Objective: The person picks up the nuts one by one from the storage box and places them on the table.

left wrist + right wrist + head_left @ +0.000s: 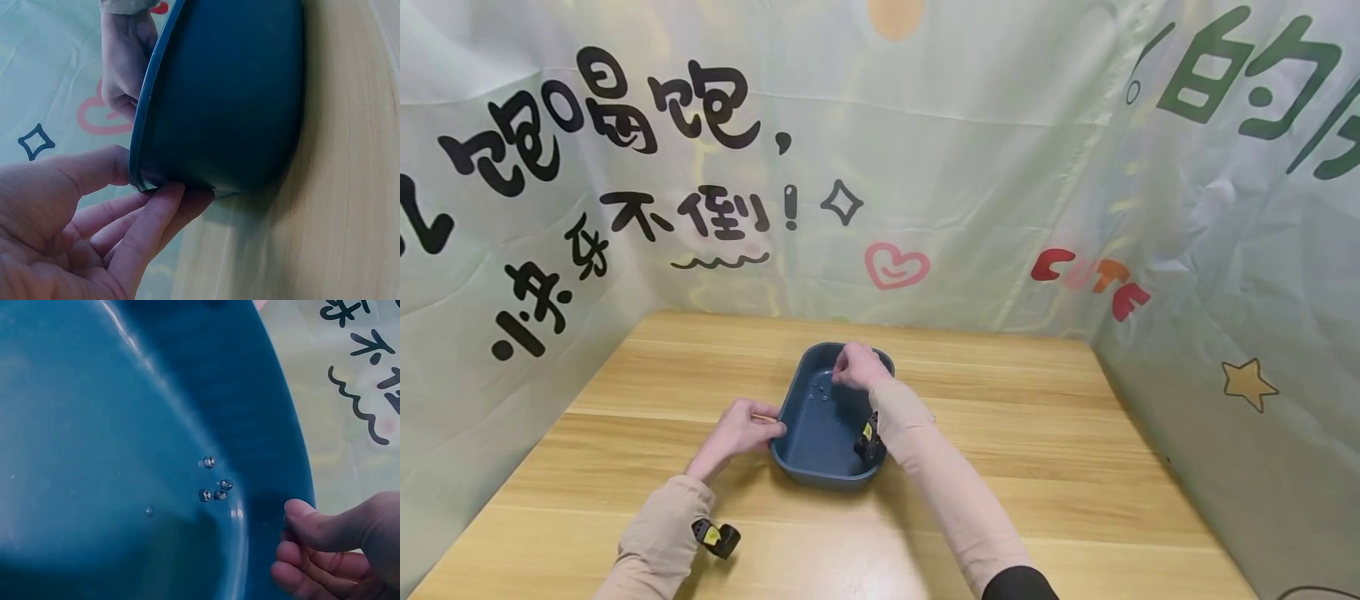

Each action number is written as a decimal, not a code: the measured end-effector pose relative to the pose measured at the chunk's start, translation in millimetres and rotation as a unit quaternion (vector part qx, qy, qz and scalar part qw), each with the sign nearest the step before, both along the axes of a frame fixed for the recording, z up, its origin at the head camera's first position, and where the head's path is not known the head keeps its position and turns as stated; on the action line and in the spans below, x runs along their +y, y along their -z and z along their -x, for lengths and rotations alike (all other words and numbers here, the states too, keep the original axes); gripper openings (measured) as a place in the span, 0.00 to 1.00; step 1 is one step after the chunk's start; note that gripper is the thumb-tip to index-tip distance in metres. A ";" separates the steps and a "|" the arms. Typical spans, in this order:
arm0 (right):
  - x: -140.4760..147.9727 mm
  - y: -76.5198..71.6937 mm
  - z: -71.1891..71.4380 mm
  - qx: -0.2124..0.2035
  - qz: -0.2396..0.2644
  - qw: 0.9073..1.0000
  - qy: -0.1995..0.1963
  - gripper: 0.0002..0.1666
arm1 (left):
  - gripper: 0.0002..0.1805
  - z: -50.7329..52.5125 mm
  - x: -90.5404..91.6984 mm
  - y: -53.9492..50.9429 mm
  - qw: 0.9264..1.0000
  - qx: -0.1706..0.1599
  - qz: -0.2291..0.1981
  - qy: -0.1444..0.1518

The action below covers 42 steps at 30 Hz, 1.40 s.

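Note:
A dark blue basin (820,477) with rounded corners stands on the wooden table. My left hand (745,427) pinches its left rim, thumb at the edge and fingers against the outer wall, as the left wrist view shows. My right hand (859,367) is over the basin's far end, fingers curled in and thumb against them near the wall; nothing shows between the fingertips. Several small shiny metal pieces (209,462) lie on the basin floor near that hand, some clustered together. They look like nuts or small screws; their exact kind is too small to tell.
The light wooden table (1037,450) reaches to printed cloth walls (977,167) at the back and both sides. A dark cable (1315,590) shows at the lower right corner. A black wrist camera (867,442) on the right arm hangs over the basin's right side.

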State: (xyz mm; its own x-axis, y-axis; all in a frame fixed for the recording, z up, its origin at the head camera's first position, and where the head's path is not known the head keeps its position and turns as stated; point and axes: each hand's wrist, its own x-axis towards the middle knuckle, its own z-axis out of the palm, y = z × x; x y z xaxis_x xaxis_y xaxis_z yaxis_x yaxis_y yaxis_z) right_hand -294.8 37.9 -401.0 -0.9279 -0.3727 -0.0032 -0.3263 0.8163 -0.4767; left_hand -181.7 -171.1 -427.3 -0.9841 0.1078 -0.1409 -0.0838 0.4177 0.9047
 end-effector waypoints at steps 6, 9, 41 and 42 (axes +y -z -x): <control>4.9 -0.8 0.2 -0.006 0.013 1.000 -0.006 0.03 | 0.23 0.7 -0.2 0.8 1.000 -0.004 -0.001 -0.003; 7.5 -1.4 -0.4 -0.014 0.026 1.000 -0.005 0.02 | 0.22 1.8 -0.6 1.7 1.000 -0.009 -0.009 -0.011; 38.8 -4.7 -11.3 -0.008 0.126 0.992 -0.025 0.04 | 0.24 1.4 -1.9 1.6 1.000 -0.006 -0.003 0.004; 40.1 -4.6 -11.8 -0.008 0.127 0.992 -0.024 0.04 | 0.24 1.3 -1.8 1.5 1.000 -0.006 -0.004 0.003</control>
State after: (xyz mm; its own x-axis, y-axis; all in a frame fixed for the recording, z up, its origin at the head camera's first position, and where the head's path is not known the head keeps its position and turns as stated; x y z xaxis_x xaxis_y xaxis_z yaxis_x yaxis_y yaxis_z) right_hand -283.0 78.0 -396.4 -0.9100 -0.4063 0.0828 -0.3525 0.6529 -0.6704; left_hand -183.0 -172.9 -428.8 -0.9818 0.1147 -0.1515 -0.0920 0.4111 0.9069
